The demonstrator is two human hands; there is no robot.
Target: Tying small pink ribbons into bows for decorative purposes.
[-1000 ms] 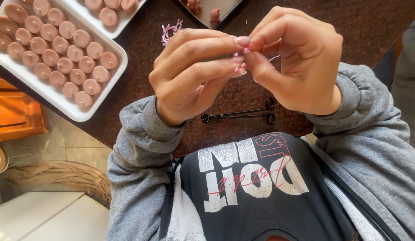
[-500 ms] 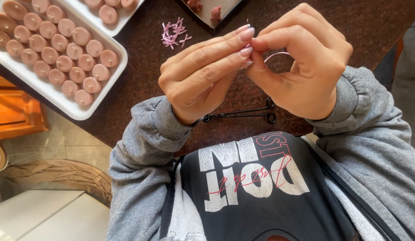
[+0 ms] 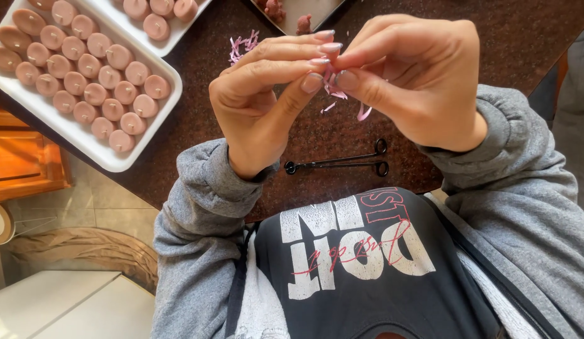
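Fingers [image 3: 322, 59] of both my hands meet in a tight pinch over a small tuft of pink paper shreds [image 3: 334, 88], held up between my face and the desk [image 3: 492, 37]. My left hand [image 3: 267, 103] grips the tuft between thumb and forefinger; my right hand [image 3: 417, 81] closes on it from the other side, thumb pressed to fingertips. A few strips [image 3: 363, 113] dangle loose below the pinch, not touching the desk.

Both wrists are bent inward, palms turned toward each other, elbows tucked against my chest in grey sleeves.

Just below my hands, a black long-handled trimmer [image 3: 339, 164] lies flat on the dark desk, untouched. Another little heap of pink shreds [image 3: 243, 45] sits on the desk beyond my left hand. Farther left, a white tray [image 3: 85, 141] holds rows of small pink candles [image 3: 94, 72], wicks up, with a second tray [image 3: 125, 28] just beside it.

Judging by the full trays, the candles are poured and set, while the shreds are only partly gathered: one bunch in my fingers, one heap not yet picked up.
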